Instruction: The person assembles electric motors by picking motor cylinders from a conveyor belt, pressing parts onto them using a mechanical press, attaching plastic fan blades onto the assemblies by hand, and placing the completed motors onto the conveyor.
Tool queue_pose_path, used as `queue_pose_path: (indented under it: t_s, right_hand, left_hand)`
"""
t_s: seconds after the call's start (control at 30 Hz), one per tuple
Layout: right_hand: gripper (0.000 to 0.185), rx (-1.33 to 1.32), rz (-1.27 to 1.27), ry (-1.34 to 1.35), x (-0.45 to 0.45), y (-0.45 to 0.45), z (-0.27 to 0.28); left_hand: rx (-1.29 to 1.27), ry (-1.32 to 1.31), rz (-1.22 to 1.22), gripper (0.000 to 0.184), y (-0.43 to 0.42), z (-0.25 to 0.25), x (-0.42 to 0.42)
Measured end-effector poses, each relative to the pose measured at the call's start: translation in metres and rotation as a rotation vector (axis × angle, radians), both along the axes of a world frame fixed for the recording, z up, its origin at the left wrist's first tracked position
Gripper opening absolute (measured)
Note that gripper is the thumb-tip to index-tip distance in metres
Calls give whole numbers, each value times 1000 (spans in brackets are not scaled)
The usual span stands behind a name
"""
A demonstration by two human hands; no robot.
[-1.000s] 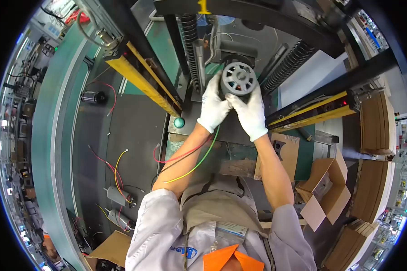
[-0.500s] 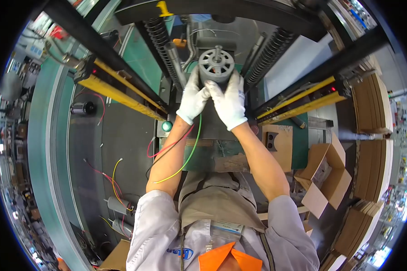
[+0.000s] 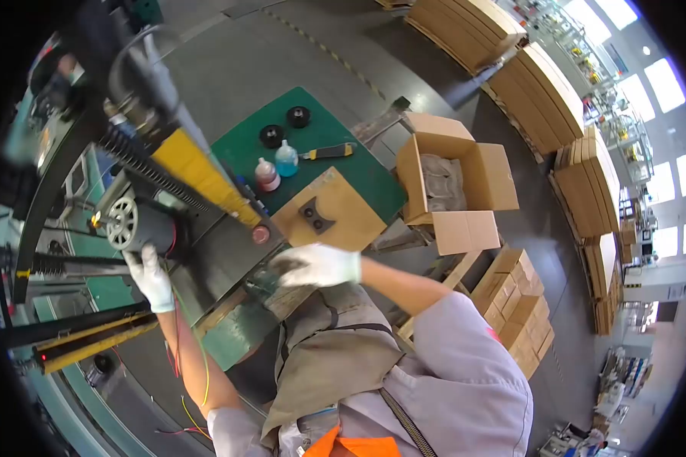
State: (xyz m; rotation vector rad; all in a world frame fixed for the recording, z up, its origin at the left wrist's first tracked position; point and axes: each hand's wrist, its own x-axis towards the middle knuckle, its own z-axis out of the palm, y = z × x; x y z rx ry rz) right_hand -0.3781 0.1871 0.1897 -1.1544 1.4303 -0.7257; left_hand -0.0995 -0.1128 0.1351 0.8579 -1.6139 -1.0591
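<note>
An electric motor [image 3: 151,227], a grey cylinder with a spoked end cover and a shaft, sits tilted in this view within the press frame. My left hand [image 3: 152,280], in a white glove, has its fingers against the motor's near side, partly hidden behind it. Loose red and green-yellow wires [image 3: 200,346] trail from the motor down along my left forearm. My right hand [image 3: 320,266], also gloved, is apart from the motor, over the bench's front edge near a red push button [image 3: 261,234]. Motion smears its fingers, and no held object can be made out.
A green mat [image 3: 240,137] bears two black round parts, a blue bottle [image 3: 286,161], a pink bottle [image 3: 267,178] and a yellow-black cutter [image 3: 329,151]. On a cardboard sheet [image 3: 351,221] lies a black bracket [image 3: 312,216]. An open carton [image 3: 465,232] stands right. Yellow sensor bars [image 3: 198,174] flank the press.
My right hand has left the motor and moved right, toward the bench edge. My left hand stays at the motor. The view has turned to the right.
</note>
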Motion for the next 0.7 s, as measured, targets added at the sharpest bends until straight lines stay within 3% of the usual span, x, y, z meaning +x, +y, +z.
queue_pose_path:
  t_s: [0.03,0.1,0.13,0.17,0.2,0.27,0.33,0.37,0.4,0.43,0.5,0.53,0.57,0.6,0.63,0.67,0.7]
  right_hand:
    - [65,119,-47,-42,-32,22,5]
    - [58,-219,-221,106,-108,67,-36]
    - [49,-241,-302,441,-149,87,-25]
    - [44,-242,-405,473,-188,106,-17]
    - [42,27,-825,262,-222,123,-27]
    - [43,-105,-1125,287,-310,171,-87]
    - [54,108,-1197,528,-365,214,-125]
    - [54,121,-1198,518,-373,225,-144]
    - [60,353,-1050,647,-379,232,-158]
    - [66,572,-878,771,-385,232,-167]
    - [79,779,-653,811,-376,218,-170]
    - [73,805,-595,872,-372,205,-167]
    - [67,828,-538,930,-370,196,-167]
    - [67,827,-524,918,-374,193,-175]
    - [55,832,-484,920,-381,190,-183]
    - [45,838,-450,927,-388,190,-189]
    - [45,845,-446,921,-388,193,-196]
  left_hand:
    - [11,-54,16,81,-1,-2,5]
    - [97,82,14,74,-8,-29,17]
    - [55,51,54,68,-11,-47,31]
    - [110,181,8,61,1,-47,32]
    - [165,312,-34,55,14,-47,32]
    - [158,25,148,54,65,-13,0]
    - [102,-153,196,54,104,1,-6]
    - [27,-332,184,55,123,8,-1]
    - [-49,-511,174,57,142,20,-5]
    - [-11,-383,168,58,169,49,-25]
    - [339,207,102,54,158,5,29]
    - [455,484,58,52,161,-1,39]
    - [449,471,72,52,163,-7,44]
    - [626,625,283,49,160,-29,56]
    - [800,780,498,47,156,-62,77]
    - [881,812,480,41,150,-97,101]
    - [914,756,297,34,156,-112,106]
